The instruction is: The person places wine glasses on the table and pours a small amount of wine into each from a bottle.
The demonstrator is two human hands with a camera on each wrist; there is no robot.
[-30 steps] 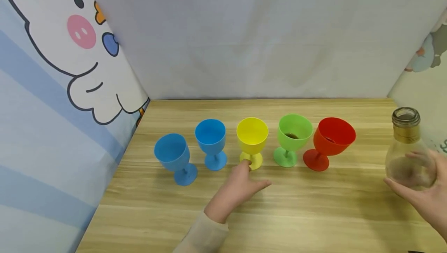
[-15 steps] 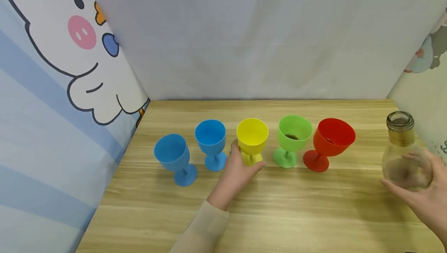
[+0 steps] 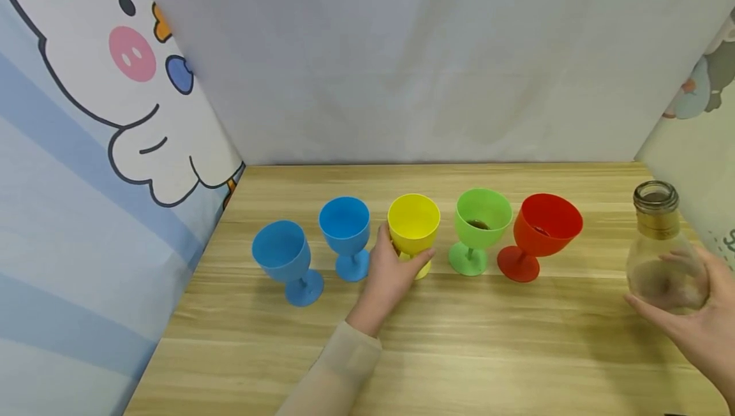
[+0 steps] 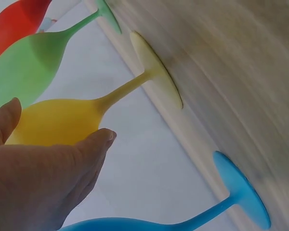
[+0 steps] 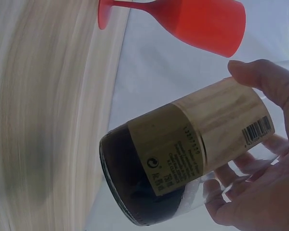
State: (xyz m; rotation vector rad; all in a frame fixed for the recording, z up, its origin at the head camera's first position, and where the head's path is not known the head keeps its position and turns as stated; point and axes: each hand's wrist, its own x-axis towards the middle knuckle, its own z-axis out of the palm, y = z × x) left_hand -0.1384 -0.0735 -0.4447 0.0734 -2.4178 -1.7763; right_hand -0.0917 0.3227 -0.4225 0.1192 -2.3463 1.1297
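My left hand (image 3: 388, 279) grips the bowl of a yellow goblet (image 3: 414, 221), thumb on its near right side and fingers round the left. In the left wrist view the yellow goblet (image 4: 62, 120) stands upright, its foot at the tabletop. At the right, my right hand (image 3: 706, 314) holds a clear glass bottle (image 3: 656, 228) round its body, neck up. The right wrist view shows this bottle (image 5: 166, 154) raised off the table, with a printed label and dark liquid in its lower part. The yellow bowl shows no liquid inside.
Left of the yellow goblet stand two blue goblets, a nearer one (image 3: 282, 251) and another (image 3: 344, 219). To its right are a green goblet (image 3: 475, 237) and a red goblet (image 3: 542, 237), each with a little dark liquid. A pale wall (image 3: 436, 84) closes off the back of the wooden table (image 3: 488, 352).
My left hand has moved up from the yellow goblet's foot and closed round its bowl. My right hand has shifted slightly left with the bottle. The goblets stay where they were.
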